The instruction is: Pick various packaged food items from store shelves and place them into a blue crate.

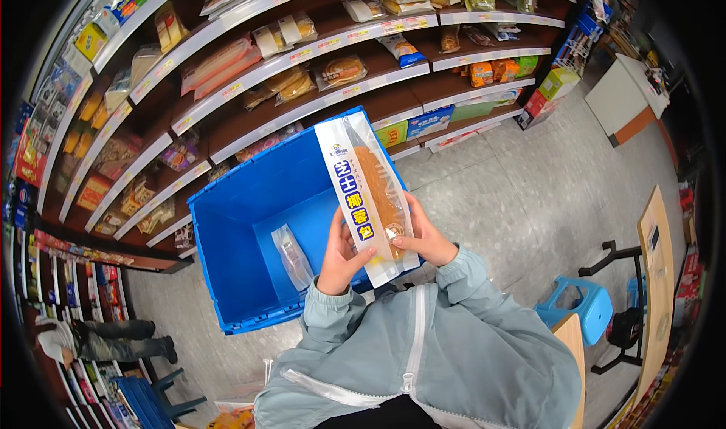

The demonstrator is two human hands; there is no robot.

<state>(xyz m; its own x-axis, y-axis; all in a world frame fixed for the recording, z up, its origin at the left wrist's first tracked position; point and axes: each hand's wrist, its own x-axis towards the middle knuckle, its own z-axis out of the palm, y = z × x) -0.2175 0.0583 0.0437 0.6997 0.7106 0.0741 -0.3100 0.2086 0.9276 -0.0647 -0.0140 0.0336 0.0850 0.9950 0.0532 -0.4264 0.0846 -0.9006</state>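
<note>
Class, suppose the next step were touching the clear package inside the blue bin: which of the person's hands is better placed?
Probably the left hand: it appears nearer the clear package in the blue bin. The right hand is farther, at the opposite edge of the long bread package both hold.

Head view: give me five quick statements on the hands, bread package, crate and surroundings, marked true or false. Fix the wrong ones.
1. The left hand and right hand both hold the long bread package. True.
2. A clear package lies inside the blue crate. True.
3. The person's jacket is bright red. False: it is grey-blue.
4. A blue stool stands to the right of the crate. True.
5. The shelves beyond the crate are bare. False: packaged goods sit on them.
</note>
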